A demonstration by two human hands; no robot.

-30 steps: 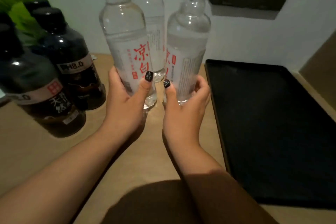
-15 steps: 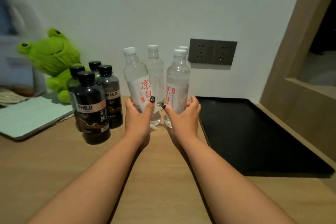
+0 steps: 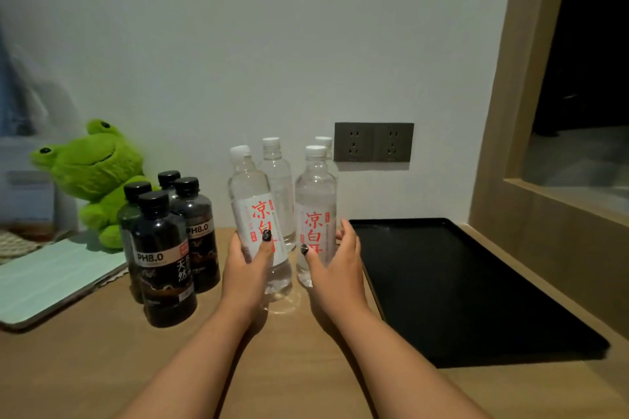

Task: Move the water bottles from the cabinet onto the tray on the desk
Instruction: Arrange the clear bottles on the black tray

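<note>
My left hand (image 3: 247,269) grips a clear water bottle (image 3: 253,211) with a white cap and red lettering; the bottle tilts left. My right hand (image 3: 335,264) wraps around a second clear water bottle (image 3: 316,211), which stands upright just left of the tray. Two more clear bottles stand behind them near the wall, one at the left (image 3: 276,177) and one mostly hidden at the right (image 3: 324,142). The black tray (image 3: 459,282) lies flat on the wooden desk (image 3: 102,367), to the right of my hands, with nothing on it.
Several dark bottles (image 3: 163,258) with black caps stand left of my hands. A green plush frog (image 3: 92,173) sits behind them beside a pale green notebook (image 3: 51,279). A wall socket (image 3: 373,142) is above the tray. A wooden cabinet frame (image 3: 510,146) rises at the right.
The view has pulled back and risen, so the bottles look smaller and the wall, frog and cabinet show. Both hands stay on their bottles; the left bottle is tilted more.
</note>
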